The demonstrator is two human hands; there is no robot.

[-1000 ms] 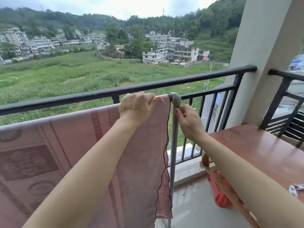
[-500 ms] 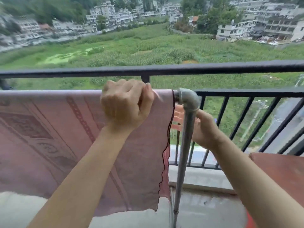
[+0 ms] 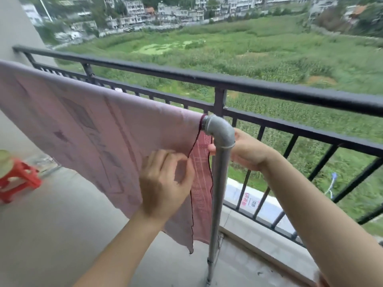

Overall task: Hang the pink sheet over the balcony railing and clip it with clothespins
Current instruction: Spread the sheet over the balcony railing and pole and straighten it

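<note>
The pink sheet (image 3: 89, 129) hangs over a grey metal pipe rail (image 3: 219, 131), just inside the black balcony railing (image 3: 269, 90). My left hand (image 3: 165, 183) pinches the front layer of the sheet near its dark-trimmed right edge, a little below the pipe's elbow. My right hand (image 3: 246, 150) reaches behind the upright pipe, and its fingertips touch the back layer of the sheet. No clothespin is visible.
A red plastic stool (image 3: 18, 181) stands on the concrete floor at the far left. A grey wall meets the railing at the upper left. Beyond the bars lie a low ledge, green fields and buildings.
My left hand has dropped from the top of the pipe to the sheet's front layer below it. The view has swung left, and the stool has come into sight.
</note>
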